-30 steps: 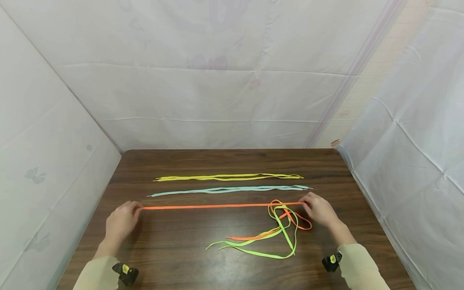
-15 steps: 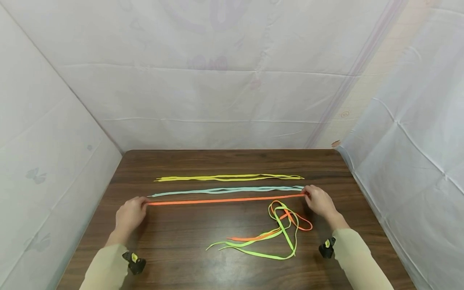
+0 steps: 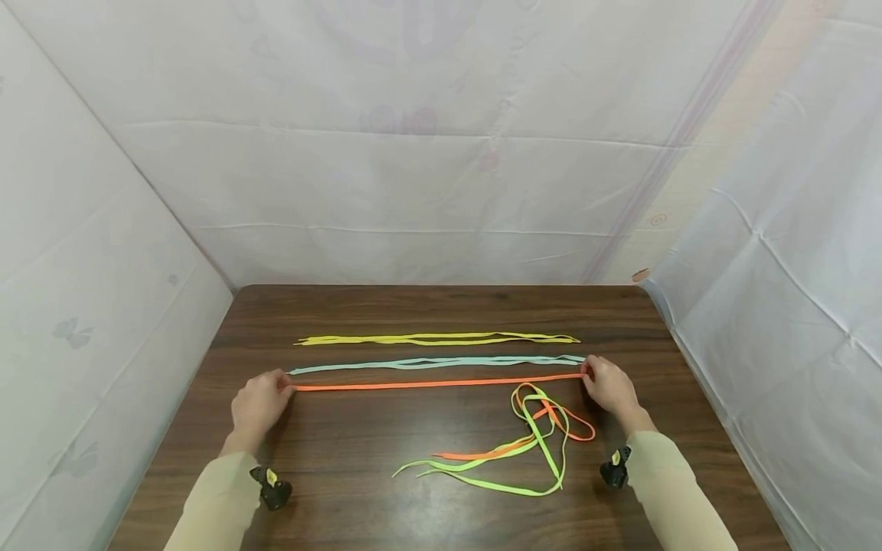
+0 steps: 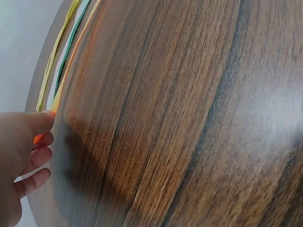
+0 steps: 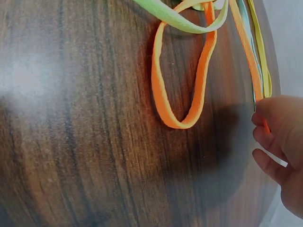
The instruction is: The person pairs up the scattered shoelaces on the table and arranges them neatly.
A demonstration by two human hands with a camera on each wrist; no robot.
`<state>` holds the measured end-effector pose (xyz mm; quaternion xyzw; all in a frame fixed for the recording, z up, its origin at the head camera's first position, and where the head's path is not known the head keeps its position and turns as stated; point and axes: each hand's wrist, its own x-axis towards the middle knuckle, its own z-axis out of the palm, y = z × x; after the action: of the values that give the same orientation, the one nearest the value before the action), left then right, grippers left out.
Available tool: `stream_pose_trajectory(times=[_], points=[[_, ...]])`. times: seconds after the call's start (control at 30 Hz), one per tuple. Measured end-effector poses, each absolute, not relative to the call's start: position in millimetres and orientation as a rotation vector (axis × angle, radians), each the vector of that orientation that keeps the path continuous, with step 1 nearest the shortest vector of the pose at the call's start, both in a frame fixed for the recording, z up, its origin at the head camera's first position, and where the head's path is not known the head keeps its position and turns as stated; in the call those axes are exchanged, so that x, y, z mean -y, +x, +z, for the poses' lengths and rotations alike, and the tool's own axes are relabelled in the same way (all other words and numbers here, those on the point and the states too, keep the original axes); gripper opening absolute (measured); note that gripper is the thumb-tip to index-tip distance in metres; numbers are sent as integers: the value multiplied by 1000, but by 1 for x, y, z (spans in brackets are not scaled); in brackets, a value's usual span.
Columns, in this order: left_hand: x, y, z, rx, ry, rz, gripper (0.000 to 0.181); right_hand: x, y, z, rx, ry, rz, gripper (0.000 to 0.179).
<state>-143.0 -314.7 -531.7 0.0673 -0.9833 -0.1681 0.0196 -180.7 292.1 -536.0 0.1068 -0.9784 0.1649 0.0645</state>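
Observation:
An orange shoelace (image 3: 427, 383) runs nearly straight from hand to hand, just on the near side of the light blue laces. My left hand (image 3: 260, 403) pinches its left end between thumb and fingers. At the other end my right hand (image 3: 612, 384) pinches the lace, its fingertips right by the ends of the light blue laces (image 3: 441, 362). In the right wrist view the orange lace (image 5: 247, 47) enters between thumb and index finger, and a bit of it pokes out below. Beyond lie yellow laces (image 3: 441, 339), stretched out side by side.
Nearer the person, at centre right, a loose tangle holds a second orange lace (image 3: 582, 438) and lime green laces (image 3: 510, 486). The brown wood-grain table (image 3: 344, 474) meets pale cloth walls (image 3: 413, 191) at the back and both sides.
Both hands have carried the orange lace away from the tangle toward the light blue laces; it no longer crosses the tangle. Most recently the left hand has shifted slightly right.

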Motion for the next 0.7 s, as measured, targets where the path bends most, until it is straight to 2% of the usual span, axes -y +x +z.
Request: stream_pose_trajectory(times=[0.7], points=[[316, -133, -528, 3129, 260, -532, 6, -298, -169, -545, 2992, 301, 504, 8]])
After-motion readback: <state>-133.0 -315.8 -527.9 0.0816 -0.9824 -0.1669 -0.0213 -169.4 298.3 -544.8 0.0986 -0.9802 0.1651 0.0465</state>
